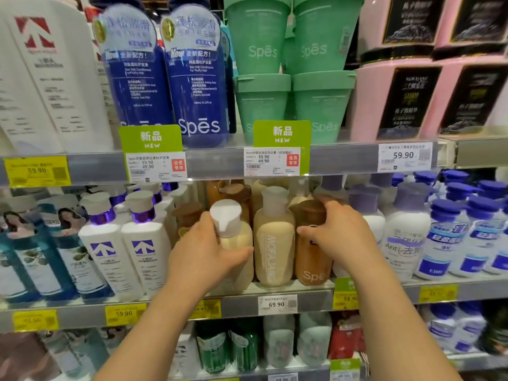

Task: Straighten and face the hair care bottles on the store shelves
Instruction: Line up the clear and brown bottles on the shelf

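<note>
From the head camera, the middle shelf (310,299) holds a row of hair care bottles, and the upright cream bottle (273,243) marked MOFAJANG at its front edge serves as the landmark. Just left of it, touching or nearly so, stands a cream bottle with a white cap (236,237), its label turned away or hidden. The left hand (203,251) wraps around this bottle from the left, fingers curled behind it and thumb across its front. Just right of the landmark stands a brown bottle (312,259) with "Spē" readable low on its face. The right hand (335,229) curls over its shoulder and brown cap, thumb pointing toward the landmark. Further left of the landmark stand two white bottles with purple collars (123,243); further right, white bottles with blue caps (445,237). Above the landmark, on the upper shelf, sit blue Spēs bottles (198,78) and stacked green Spēs tubs (291,64), with a green "NEW" tag (281,133) on the shelf edge.
</note>
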Motion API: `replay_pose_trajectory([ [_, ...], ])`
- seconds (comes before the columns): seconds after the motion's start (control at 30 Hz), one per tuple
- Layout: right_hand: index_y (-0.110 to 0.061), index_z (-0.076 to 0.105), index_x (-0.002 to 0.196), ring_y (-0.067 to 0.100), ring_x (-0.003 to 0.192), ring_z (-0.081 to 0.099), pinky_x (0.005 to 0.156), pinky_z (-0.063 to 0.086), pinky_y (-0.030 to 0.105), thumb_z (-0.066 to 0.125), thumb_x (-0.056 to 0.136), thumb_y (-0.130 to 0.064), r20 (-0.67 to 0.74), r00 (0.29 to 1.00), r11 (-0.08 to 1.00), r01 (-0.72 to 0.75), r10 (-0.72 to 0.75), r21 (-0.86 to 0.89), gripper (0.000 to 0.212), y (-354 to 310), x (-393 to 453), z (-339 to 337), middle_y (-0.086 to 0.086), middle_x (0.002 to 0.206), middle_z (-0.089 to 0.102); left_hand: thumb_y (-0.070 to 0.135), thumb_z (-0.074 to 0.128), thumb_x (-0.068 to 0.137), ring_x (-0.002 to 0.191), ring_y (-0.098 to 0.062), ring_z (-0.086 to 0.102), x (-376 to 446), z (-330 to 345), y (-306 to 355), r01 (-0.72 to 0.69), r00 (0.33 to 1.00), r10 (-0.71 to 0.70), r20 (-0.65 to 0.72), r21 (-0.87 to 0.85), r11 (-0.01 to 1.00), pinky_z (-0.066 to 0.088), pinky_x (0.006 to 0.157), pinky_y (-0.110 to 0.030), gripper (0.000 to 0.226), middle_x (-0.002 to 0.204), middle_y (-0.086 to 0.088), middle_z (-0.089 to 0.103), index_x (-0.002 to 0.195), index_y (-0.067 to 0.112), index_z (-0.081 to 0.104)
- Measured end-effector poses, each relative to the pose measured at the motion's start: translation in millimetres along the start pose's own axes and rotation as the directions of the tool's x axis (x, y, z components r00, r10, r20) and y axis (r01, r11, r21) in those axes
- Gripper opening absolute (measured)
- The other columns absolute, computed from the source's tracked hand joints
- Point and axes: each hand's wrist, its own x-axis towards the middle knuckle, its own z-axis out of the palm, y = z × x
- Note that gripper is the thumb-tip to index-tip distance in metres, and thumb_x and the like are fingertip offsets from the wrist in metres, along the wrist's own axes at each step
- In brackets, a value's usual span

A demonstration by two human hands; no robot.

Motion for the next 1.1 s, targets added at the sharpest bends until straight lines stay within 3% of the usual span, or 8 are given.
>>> replay_pose_trajectory([
  [0.27, -0.03, 0.049, 0.14, 0.03, 0.107, 0.062, 0.076, 0.05, 0.038, 0.078, 0.074, -0.052, -0.086, 0.995, 0.999, 0.048, -0.049, -0.014, 0.076, 5, -11, 10, 0.006, 0.123, 0.06, 0.08, 0.065, 0.05, 0.083, -0.011, 0.058, -19, -4, -1, -0.091, 0.994, 0.087, -0.065, -0.077, 0.993, 0.048, 0.061, -0.031, 0.065, 0.09, 0.019, 0.057, 0.096, 0.041, 0.04],
  [0.4, -0.029, 0.048, 0.138, 0.026, 0.11, 0.062, 0.076, 0.051, 0.038, 0.077, 0.071, -0.06, -0.125, 0.99, 0.996, 0.065, -0.058, 0.057, 0.08, 11, -26, 10, -0.002, 0.128, 0.059, 0.078, 0.067, 0.052, 0.09, -0.012, 0.06, -23, -10, 7, -0.147, 0.987, 0.142, -0.069, -0.08, 0.986, 0.049, 0.063, -0.031, 0.071, 0.097, 0.018, 0.059, 0.107, 0.037, 0.049],
  [0.53, -0.045, 0.05, 0.116, 0.017, 0.1, 0.064, 0.078, 0.055, 0.041, 0.064, 0.067, -0.075, -0.114, 0.993, 0.97, 0.06, -0.034, 0.235, 0.06, 14, -38, 3, -0.011, 0.11, 0.068, 0.079, 0.066, 0.049, 0.087, -0.012, 0.062, -25, -34, 25, -0.204, 0.973, 0.18, -0.146, -0.17, 0.964, 0.054, 0.068, -0.038, 0.073, 0.096, 0.018, 0.063, 0.106, 0.037, 0.05],
  [0.6, -0.048, 0.052, 0.106, 0.011, 0.094, 0.067, 0.077, 0.057, 0.041, 0.07, 0.064, -0.072, -0.101, 0.995, 0.939, 0.047, -0.014, 0.34, 0.052, 15, -45, 1, -0.019, 0.098, 0.07, 0.08, 0.066, 0.046, 0.083, -0.01, 0.061, -27, -43, 39, -0.231, 0.967, 0.201, -0.159, -0.203, 0.952, 0.053, 0.066, -0.036, 0.072, 0.089, 0.024, 0.06, 0.105, 0.045, 0.046],
  [0.7, -0.045, 0.062, 0.099, -0.005, 0.088, 0.067, 0.078, 0.06, 0.038, 0.088, 0.061, -0.053, -0.128, 0.989, 0.834, 0.012, 0.071, 0.552, 0.048, 22, -54, -2, -0.024, 0.092, 0.072, 0.079, 0.068, 0.042, 0.079, -0.003, 0.057, -30, -48, 60, -0.249, 0.967, 0.22, -0.132, -0.276, 0.928, 0.049, 0.066, -0.03, 0.076, 0.084, 0.038, 0.051, 0.109, 0.058, 0.04],
  [0.83, -0.047, 0.067, 0.095, 0.002, 0.089, 0.072, 0.077, 0.061, 0.036, 0.088, 0.052, -0.055, -0.232, 0.962, 0.697, 0.07, 0.141, 0.714, 0.049, 30, -61, -30, -0.016, 0.093, 0.077, 0.081, 0.069, 0.041, 0.077, 0.015, 0.05, -28, -35, 83, -0.225, 0.974, 0.217, -0.062, -0.361, 0.905, 0.039, 0.063, -0.011, 0.076, 0.085, 0.042, 0.049, 0.106, 0.062, 0.036],
  [0.93, -0.045, 0.068, 0.095, 0.003, 0.083, 0.074, 0.069, 0.061, 0.03, 0.087, 0.048, -0.054, -0.249, 0.953, 0.651, 0.08, 0.172, 0.755, 0.051, 42, -63, -61, -0.017, 0.089, 0.078, 0.081, 0.068, 0.043, 0.077, 0.004, 0.055, -24, -19, 100, -0.212, 0.976, 0.217, -0.025, -0.344, 0.915, 0.042, 0.06, -0.02, 0.073, 0.083, 0.036, 0.053, 0.105, 0.056, 0.039],
  [1.1, -0.029, 0.071, 0.099, 0.01, 0.082, 0.077, 0.07, 0.061, 0.036, 0.091, 0.049, -0.044, -0.15, 0.969, 0.64, -0.011, 0.197, 0.768, 0.056, 74, -69, -89, -0.01, 0.089, 0.08, 0.081, 0.063, 0.042, 0.089, -0.022, 0.064, -15, 15, 125, -0.152, 0.986, 0.164, 0.015, -0.313, 0.937, 0.053, 0.07, -0.04, 0.074, 0.095, 0.013, 0.065, 0.099, 0.037, 0.047],
])
